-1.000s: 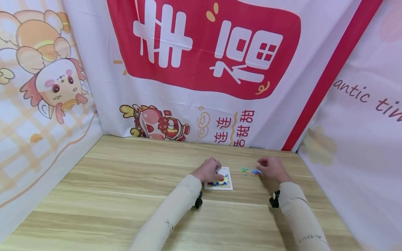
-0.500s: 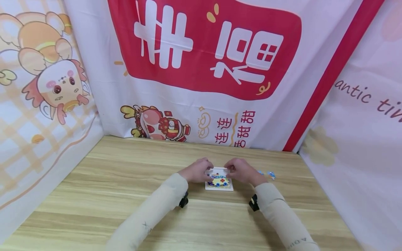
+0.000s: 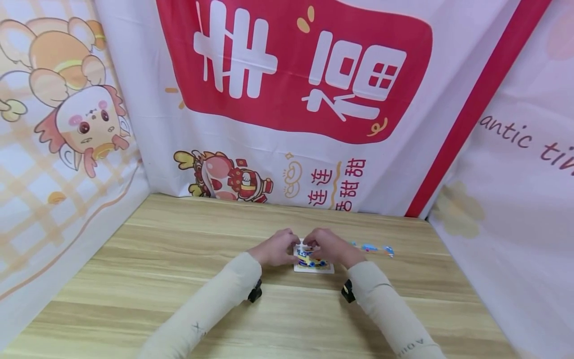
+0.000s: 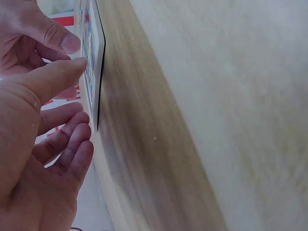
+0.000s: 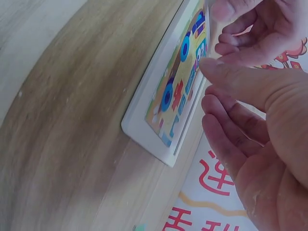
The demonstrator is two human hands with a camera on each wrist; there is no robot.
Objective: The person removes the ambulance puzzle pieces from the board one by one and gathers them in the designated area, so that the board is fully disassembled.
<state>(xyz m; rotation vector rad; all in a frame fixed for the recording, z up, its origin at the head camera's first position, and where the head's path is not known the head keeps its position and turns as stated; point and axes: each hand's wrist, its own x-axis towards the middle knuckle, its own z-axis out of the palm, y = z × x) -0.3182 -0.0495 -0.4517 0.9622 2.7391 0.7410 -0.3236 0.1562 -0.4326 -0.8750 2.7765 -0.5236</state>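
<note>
A small white-framed puzzle board (image 3: pixel 314 267) with a colourful vehicle picture lies flat on the wooden table (image 3: pixel 179 259). Both hands meet over its far part. My left hand (image 3: pixel 287 244) is at the board's left side; in the left wrist view its thumb (image 4: pixel 53 79) touches the edge of the board (image 4: pixel 98 53), the fingers loosely bent below. My right hand (image 3: pixel 316 243) is at the right side; in the right wrist view its thumb (image 5: pixel 240 82) reaches onto the picture on the board (image 5: pixel 175 94) with fingers fairly straight. No piece shows between the fingers of either hand.
Loose coloured puzzle pieces (image 3: pixel 369 248) lie on the table just right of the hands. Printed cloth banners (image 3: pixel 291 99) wall in the table at the back, left and right. Bare wood stretches to the left and toward me.
My right hand left the loose pieces and moved left onto the board. My left hand drew back to the board's left edge, and the two hands closed together.
</note>
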